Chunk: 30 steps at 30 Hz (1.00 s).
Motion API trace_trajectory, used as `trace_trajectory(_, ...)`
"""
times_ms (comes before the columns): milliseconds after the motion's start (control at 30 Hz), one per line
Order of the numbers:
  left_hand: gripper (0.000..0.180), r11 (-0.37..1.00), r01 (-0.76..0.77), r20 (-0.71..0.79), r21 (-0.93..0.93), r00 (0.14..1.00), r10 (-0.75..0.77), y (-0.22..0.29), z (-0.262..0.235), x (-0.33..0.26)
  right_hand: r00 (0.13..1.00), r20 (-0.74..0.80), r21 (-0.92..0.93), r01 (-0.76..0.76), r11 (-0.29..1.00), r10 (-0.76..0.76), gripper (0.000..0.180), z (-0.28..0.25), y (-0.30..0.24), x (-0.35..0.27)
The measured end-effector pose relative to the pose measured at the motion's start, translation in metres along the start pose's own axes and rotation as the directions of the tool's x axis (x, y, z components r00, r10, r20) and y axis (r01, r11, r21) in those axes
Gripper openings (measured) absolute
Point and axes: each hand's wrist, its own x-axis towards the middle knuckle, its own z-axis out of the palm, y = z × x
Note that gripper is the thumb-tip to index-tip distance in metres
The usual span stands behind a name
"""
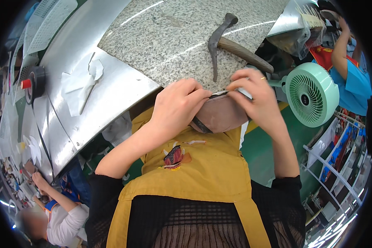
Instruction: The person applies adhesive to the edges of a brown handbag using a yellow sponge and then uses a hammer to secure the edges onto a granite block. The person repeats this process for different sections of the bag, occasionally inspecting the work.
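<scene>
Both of my hands grip a brown, curved leather-like piece (219, 117) at the near edge of a speckled granite slab (169, 37). My left hand (175, 105) pinches its upper left edge. My right hand (254, 95) pinches the upper right edge, fingers curled over a pale strip along the top. A dark band runs down the left side of the piece. A hammer with a dark metal head (216, 43) and a wooden handle (246, 53) lies on the slab just beyond my hands. I wear a yellow apron (202, 165).
A metal bench top (70, 49) holds white paper scraps (80, 84) and a black tape roll (35, 82). A green fan (310, 99) stands at right. Another person in blue (351, 70) works at far right; one more sits at lower left (58, 215).
</scene>
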Motion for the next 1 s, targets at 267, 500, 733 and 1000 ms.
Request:
trace_trajectory(267, 0.021, 0.996, -0.089, 0.017, 0.023, 0.996, 0.089, -0.004, -0.001, 0.002, 0.976, -0.168, -0.317, 0.079, 0.945, -0.138, 0.026, -0.021, 0.029, 0.046)
trace_trajectory(500, 0.037, 0.965, -0.243, 0.074, 0.1, 0.969, 0.237, -0.007, -0.004, 0.005, 0.994, -0.075, -0.385, 0.045, 0.922, -0.08, 0.034, 0.012, 0.038, 0.071)
trace_trajectory(733, 0.042, 0.919, -0.37, 0.115, 0.14, 0.928, 0.356, -0.011, -0.009, 0.007, 0.99, -0.094, -0.23, 0.079, 0.97, -0.103, 0.028, 0.003, 0.041, 0.057)
trace_trajectory(1000, 0.036, 0.887, -0.43, 0.139, 0.167, 0.901, 0.411, -0.016, -0.008, 0.006, 0.96, 0.226, 0.32, -0.234, 0.918, 0.167, 0.022, -0.043, -0.024, -0.01)
